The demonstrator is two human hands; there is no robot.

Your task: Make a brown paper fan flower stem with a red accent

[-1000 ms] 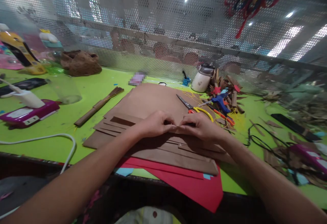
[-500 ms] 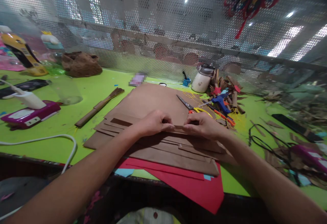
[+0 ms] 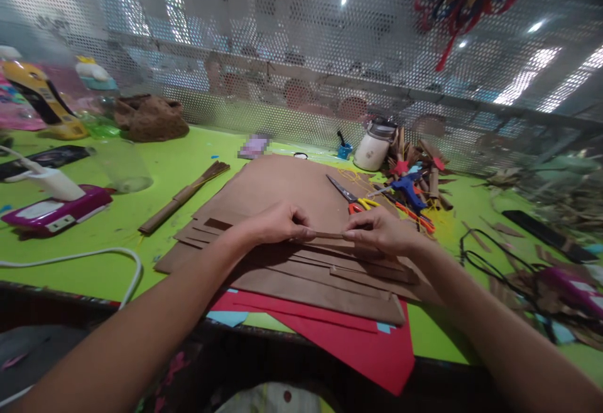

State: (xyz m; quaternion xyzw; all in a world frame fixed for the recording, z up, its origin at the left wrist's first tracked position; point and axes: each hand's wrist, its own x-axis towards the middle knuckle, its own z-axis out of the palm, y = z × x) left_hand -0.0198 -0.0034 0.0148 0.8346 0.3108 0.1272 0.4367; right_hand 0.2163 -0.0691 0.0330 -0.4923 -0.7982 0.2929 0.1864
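Note:
Between my two hands stretches a narrow strip of brown paper (image 3: 328, 235). My left hand (image 3: 285, 223) pinches it at one side, and the thumb and fingertips of my right hand (image 3: 372, 229) grip the other. Under both hands lies a stack of brown paper sheets (image 3: 287, 180), with several cut strips (image 3: 301, 271) spread across its near part. Scissors (image 3: 346, 194) with yellow and orange handles rest on the sheets just beyond my right hand. Red paper (image 3: 348, 350) sticks out below the stack over the table's front edge.
A rolled brown paper bundle (image 3: 181, 199) lies left of the stack. Behind the right hand are a blue glue gun (image 3: 409, 190), a white jar (image 3: 374, 146) and paper scraps. A purple power strip (image 3: 56, 212) with a white cable sits at left. Black cord (image 3: 490, 268) curls at right.
My hands have moved slightly apart along the strip, so more of it shows between them. The left hand shifted a little left, the right a little right.

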